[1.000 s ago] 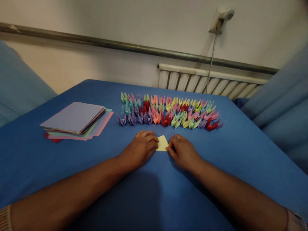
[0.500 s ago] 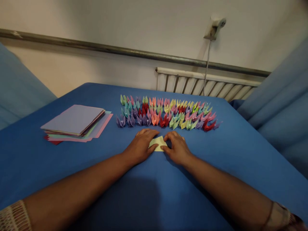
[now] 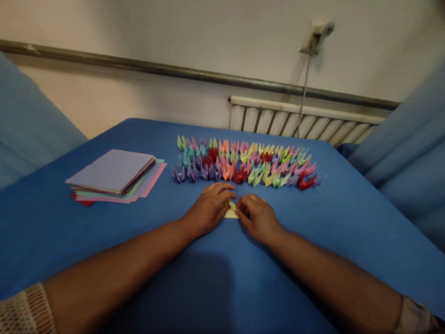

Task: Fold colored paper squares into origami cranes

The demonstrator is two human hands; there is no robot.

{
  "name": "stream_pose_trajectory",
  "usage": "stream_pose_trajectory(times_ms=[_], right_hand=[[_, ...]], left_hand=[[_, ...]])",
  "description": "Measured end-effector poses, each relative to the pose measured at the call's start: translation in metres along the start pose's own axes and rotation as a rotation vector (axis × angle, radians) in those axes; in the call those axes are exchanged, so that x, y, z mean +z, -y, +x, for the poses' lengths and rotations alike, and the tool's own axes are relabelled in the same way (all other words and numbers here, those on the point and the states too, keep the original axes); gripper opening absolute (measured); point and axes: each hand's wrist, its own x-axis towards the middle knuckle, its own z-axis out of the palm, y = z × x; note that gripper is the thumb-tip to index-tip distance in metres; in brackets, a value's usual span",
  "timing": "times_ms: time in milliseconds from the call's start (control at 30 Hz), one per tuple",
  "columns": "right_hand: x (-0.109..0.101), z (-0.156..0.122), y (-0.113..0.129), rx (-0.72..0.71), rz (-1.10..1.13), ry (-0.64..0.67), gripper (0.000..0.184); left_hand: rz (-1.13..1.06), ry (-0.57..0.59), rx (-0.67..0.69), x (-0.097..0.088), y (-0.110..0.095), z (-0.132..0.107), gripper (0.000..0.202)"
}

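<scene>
A small piece of yellow folded paper (image 3: 231, 213) lies on the blue-covered table between my hands, partly hidden by the fingers. My left hand (image 3: 212, 207) comes over its left side, thumb and fingertips closed on it. On the right edge, my right hand (image 3: 258, 216) pinches the paper between thumb and curled forefinger. Just beyond the hands, several rows of folded paper cranes (image 3: 241, 175) in many colours stand close together.
To the left sits a stack of coloured paper sheets (image 3: 111, 171), lavender on top. Behind the blue table cover (image 3: 156, 278) are a metal rail (image 3: 174, 69), a radiator (image 3: 306, 110) and a wall socket (image 3: 316, 38) with a cord. Blue curtains (image 3: 413, 153) hang at both sides.
My fingers have closed in on the yellow paper, so less of it shows. The right forefinger and thumb have come together at its edge. The view has shifted slightly.
</scene>
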Motion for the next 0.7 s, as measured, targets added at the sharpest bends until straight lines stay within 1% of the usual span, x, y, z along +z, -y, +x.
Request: stream_pose_trajectory(times_ms=[67, 133, 333, 433, 500, 567, 633, 700], right_hand=[[-0.002, -0.001, 0.002, -0.020, -0.053, 0.028, 0.002], [-0.004, -0.002, 0.003, -0.024, -0.089, 0.065, 0.006], [-0.009, -0.004, 0.003, -0.051, -0.172, 0.146, 0.016], [-0.012, -0.006, 0.006, -0.106, -0.234, 0.180, 0.022], [-0.014, -0.008, 0.009, -0.162, -0.288, 0.189, 0.028], [-0.014, -0.010, 0.011, -0.211, -0.322, 0.194, 0.031], [-0.013, -0.010, 0.011, -0.221, -0.324, 0.192, 0.031], [-0.011, -0.009, 0.009, -0.202, -0.308, 0.190, 0.031]], left_hand=[[0.021, 0.008, 0.010, -0.001, -0.001, 0.000, 0.019], [0.042, 0.038, 0.023, -0.002, -0.001, 0.000, 0.016], [0.073, 0.093, 0.004, -0.006, 0.003, -0.002, 0.021], [0.039, 0.102, -0.011, -0.008, 0.006, -0.003, 0.019], [0.016, 0.083, -0.034, -0.010, 0.008, -0.004, 0.016], [0.025, 0.039, -0.074, -0.013, 0.010, -0.006, 0.015], [0.070, 0.009, -0.121, -0.018, 0.011, -0.008, 0.014], [0.125, 0.022, -0.160, -0.022, 0.010, -0.010, 0.015]])
